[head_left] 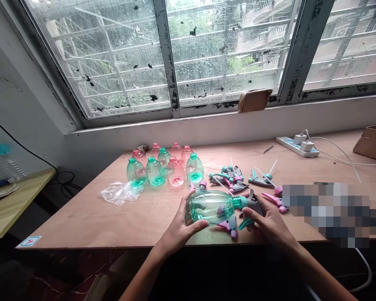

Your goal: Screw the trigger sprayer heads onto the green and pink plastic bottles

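A clear green plastic bottle lies on its side just above the front edge of the wooden table. My left hand is wrapped round the bottle's base. My right hand grips the grey and green trigger sprayer head that sits at the bottle's neck. Under the bottle lies a pink and grey sprayer head.
Several green and pink empty bottles stand at the table's back. Loose sprayer heads lie to the right of them. Clear plastic bags lie left. A power strip with cables and a cardboard box are far right.
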Motion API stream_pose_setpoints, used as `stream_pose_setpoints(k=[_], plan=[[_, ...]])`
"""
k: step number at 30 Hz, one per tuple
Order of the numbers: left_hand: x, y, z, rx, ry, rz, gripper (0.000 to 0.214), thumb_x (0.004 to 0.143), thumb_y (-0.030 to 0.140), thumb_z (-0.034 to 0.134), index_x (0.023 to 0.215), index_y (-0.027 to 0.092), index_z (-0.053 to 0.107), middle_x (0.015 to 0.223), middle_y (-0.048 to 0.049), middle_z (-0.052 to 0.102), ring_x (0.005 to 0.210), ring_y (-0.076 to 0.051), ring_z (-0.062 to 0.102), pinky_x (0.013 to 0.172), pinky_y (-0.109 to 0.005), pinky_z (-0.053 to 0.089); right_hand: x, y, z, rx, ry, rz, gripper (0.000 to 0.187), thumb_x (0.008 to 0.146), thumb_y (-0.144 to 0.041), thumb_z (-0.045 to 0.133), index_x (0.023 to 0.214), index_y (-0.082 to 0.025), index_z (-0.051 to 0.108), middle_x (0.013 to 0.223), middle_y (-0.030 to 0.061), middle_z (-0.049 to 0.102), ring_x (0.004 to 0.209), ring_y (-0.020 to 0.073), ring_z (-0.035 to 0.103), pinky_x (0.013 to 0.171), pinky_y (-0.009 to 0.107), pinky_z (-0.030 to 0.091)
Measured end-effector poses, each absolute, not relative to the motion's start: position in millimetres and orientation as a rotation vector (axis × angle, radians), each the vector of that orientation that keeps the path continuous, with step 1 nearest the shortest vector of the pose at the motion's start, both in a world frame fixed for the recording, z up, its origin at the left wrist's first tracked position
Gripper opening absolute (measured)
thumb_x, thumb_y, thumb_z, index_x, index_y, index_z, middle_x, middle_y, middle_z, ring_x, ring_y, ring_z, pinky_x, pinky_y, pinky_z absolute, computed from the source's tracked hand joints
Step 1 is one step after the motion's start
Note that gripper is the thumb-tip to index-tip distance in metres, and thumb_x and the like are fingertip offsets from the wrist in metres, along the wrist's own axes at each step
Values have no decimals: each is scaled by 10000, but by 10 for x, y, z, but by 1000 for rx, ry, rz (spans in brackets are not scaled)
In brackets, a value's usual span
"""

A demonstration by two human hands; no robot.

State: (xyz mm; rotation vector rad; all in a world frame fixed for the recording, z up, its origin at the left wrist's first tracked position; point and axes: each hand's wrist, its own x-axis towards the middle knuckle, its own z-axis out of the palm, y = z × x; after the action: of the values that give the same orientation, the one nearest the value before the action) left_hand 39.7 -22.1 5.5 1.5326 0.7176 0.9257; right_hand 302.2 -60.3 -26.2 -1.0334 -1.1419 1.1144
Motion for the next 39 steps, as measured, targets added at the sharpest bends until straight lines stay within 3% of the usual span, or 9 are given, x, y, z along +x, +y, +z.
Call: stream_pose_setpoints(k=[3,8,13,20,24,28,34,37,39], plan=[[373,-236,59,1575,748,879,796,862,313,768,1528,336,333,1580,-108,437,1421,-324,477,1162,-474,421,3052,-607,-231,-1105,-1214,1068,386,807,-489,797,1019,-238,594,693,-46,692,476,151,607,457,257,508],[339,-228,35,1650,780,845,736,890,376,727,1512,317,337,1605,-92,375,1487,-299,369,1256,-482,258,3080,-600,-229,-1079,-1348,977,256,876,-434,728,979,-238,600,813,-3,772,800,244,735,763,325,576],[321,-236,39,1649,786,863,743,903,409,703,1527,311,311,1608,-98,363,1504,-304,328,1267,-511,213,3077,-603,-251,-1060,-1346,1016,243,865,-401,737,998,-240,613,732,-34,743,691,214,707,682,300,564],[266,-236,-29,1677,704,840,864,855,357,761,1562,315,266,1606,-127,379,1508,-356,324,1244,-557,272,3052,-584,-244,-1109,-1315,1062,349,752,-392,835,1020,-209,705,705,-9,776,653,244,735,653,331,594],[239,-228,-78,1769,735,840,937,823,269,784,1576,329,230,1657,-114,279,1554,-374,196,1252,-578,235,3040,-581,-244,-1135,-1282,1112,352,738,-420,839,968,-199,689,634,-9,771,592,247,736,590,324,593],[228,-240,-71,1805,677,804,972,828,189,764,1579,354,169,1683,-81,217,1557,-331,205,1272,-542,177,3060,-570,-279,-1171,-1324,1105,369,743,-416,843,984,-178,697,660,11,789,638,236,741,622,294,573],[210,-203,-107,1765,679,792,1015,829,390,799,1597,333,138,1691,-96,216,1556,-346,203,1272,-524,180,3067,-546,-362,-1115,-1276,1116,386,724,-408,865,984,-184,688,688,-1,781,672,226,734,662,288,563],[200,-170,-111,1735,692,811,951,869,602,668,1607,321,139,1699,-97,205,1566,-358,166,1278,-545,127,3042,-553,-344,-1089,-1293,1134,374,747,-416,848,985,-182,679,674,8,784,658,239,741,655,307,563],[201,-164,-88,1717,714,840,867,906,643,576,1604,310,184,1698,-93,218,1569,-349,157,1283,-541,90,3028,-554,-318,-1072,-1322,1142,344,763,-415,840,952,-180,674,672,16,786,661,243,749,659,311,561]])
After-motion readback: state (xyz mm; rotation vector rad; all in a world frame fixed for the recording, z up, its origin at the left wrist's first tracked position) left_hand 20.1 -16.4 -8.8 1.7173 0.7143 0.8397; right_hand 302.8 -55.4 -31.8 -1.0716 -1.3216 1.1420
